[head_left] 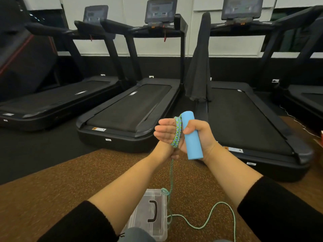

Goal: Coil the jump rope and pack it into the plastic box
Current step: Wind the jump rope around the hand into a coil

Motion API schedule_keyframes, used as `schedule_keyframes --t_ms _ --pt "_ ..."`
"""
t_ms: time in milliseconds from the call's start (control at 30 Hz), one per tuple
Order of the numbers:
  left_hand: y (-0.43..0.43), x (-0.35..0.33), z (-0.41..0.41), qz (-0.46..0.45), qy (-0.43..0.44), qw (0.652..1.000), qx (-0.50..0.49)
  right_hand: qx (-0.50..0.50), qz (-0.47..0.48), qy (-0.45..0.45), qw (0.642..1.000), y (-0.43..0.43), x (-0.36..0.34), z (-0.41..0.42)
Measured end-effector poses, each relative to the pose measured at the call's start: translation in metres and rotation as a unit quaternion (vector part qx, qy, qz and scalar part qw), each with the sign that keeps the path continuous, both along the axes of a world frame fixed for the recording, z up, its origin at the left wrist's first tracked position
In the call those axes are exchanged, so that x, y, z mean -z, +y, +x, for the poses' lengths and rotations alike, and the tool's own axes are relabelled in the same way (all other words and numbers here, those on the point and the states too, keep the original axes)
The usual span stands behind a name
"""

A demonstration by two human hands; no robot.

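My right hand grips a light blue foam handle of the jump rope, held nearly upright. My left hand is flat, fingers straight, with several turns of green-blue rope wound around its palm. From the hands the loose rope hangs down, has a knot near the box, and loops over the brown floor. The clear plastic box with a black handle on its closed lid lies on the floor between my forearms. The second handle is out of sight.
Three black treadmills stand side by side ahead, their rear ends close beyond my hands. A dark towel hangs over one treadmill rail. Brown speckled mat covers the floor around me; black flooring lies to the left.
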State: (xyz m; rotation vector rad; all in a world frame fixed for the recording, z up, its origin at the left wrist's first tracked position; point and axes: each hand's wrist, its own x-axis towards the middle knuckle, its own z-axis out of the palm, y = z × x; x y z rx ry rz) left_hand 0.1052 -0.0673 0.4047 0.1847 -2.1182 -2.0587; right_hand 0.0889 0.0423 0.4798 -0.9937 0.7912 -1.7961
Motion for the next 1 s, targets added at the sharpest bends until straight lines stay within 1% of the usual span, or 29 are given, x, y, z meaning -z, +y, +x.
schedule_keyframes --t_ms 67,167,367,467,567,633,700,733,833,900,933,1000 --pt "0.006 -0.004 0.005 0.003 -0.013 1.0 0.011 -0.003 -0.007 -0.006 1.0 0.0 -0.003 -0.005" --pt "0.016 -0.017 0.017 0.007 -0.03 0.998 0.053 0.0 -0.007 -0.003 1.0 0.001 -0.007 -0.01" --pt "0.017 -0.02 0.021 -0.027 -0.091 0.991 0.089 0.029 0.0 -0.023 0.999 0.006 0.0 -0.019" --pt "0.013 -0.024 0.025 -0.078 -0.107 0.986 0.101 0.042 0.011 -0.023 0.999 0.007 0.004 -0.023" --pt "0.012 -0.032 0.031 -0.154 -0.128 0.977 0.072 0.062 0.035 -0.022 0.997 0.008 0.009 -0.025" --pt "0.013 -0.038 0.036 -0.253 -0.109 0.96 0.05 0.071 0.047 -0.026 0.996 0.009 0.012 -0.026" --pt "0.016 -0.043 0.042 -0.374 -0.088 0.922 0.047 0.081 0.06 -0.028 0.995 0.011 0.015 -0.027" --pt "0.016 -0.044 0.044 -0.411 -0.082 0.907 0.041 0.085 0.065 -0.03 0.994 0.012 0.017 -0.028" --pt "0.016 -0.047 0.05 -0.471 -0.077 0.879 0.008 0.078 0.075 -0.045 0.993 0.015 0.023 -0.028" --pt "0.02 -0.05 0.053 -0.516 -0.038 0.856 0.005 0.075 0.085 -0.046 0.992 0.016 0.029 -0.029" --pt "0.022 -0.052 0.055 -0.531 -0.019 0.847 0.003 0.074 0.092 -0.033 0.992 0.017 0.03 -0.029" --pt "0.025 -0.057 0.06 -0.555 0.011 0.832 -0.021 0.098 0.136 0.012 0.986 0.02 0.035 -0.028"
